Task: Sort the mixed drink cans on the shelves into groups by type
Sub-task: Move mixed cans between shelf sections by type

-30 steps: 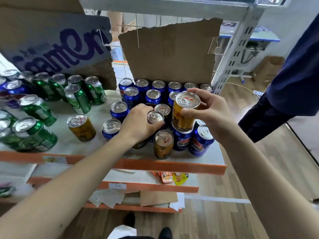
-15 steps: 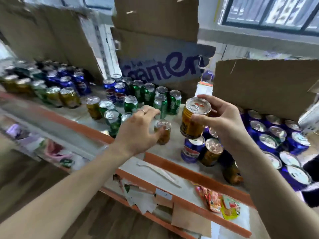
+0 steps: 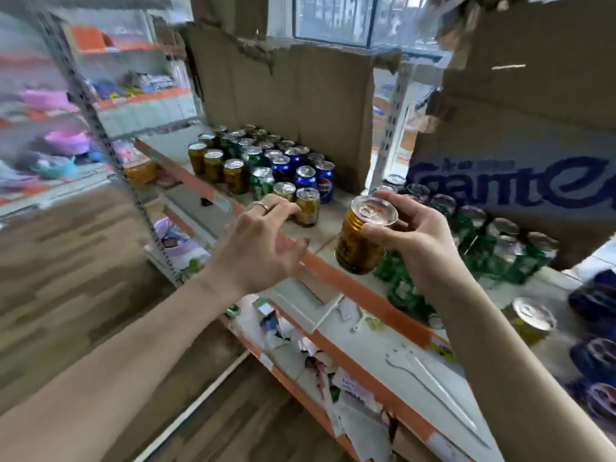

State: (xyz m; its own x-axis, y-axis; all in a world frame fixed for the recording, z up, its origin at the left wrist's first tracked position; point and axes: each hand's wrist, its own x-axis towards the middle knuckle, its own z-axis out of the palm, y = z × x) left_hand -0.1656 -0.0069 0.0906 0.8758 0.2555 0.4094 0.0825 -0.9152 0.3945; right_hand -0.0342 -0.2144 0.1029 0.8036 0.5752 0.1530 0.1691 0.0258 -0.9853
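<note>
Right hand (image 3: pixel 413 241) gripping gold can (image 3: pixel 361 240) — left hand (image 3: pixel 263 241) spread

A bare strip of pale shelf board (image 3: pixel 328 225) is left between the upright gold ribbed can (image 3: pixel 307 207) at the front of the left cluster and the blurred green cans (image 3: pixel 480 241) to the right. This gap is partly taken up by the right hand (image 3: pixel 415 238), in which a gold can (image 3: pixel 361 240) is held tilted, and by the spread left hand (image 3: pixel 263 248) at the orange shelf edge (image 3: pixel 350 288). Behind, access is closed off by a torn brown cardboard sheet (image 3: pixel 293 111). Overhead room seems limited by a printed cardboard box (image 3: pixel 520 155).
</note>
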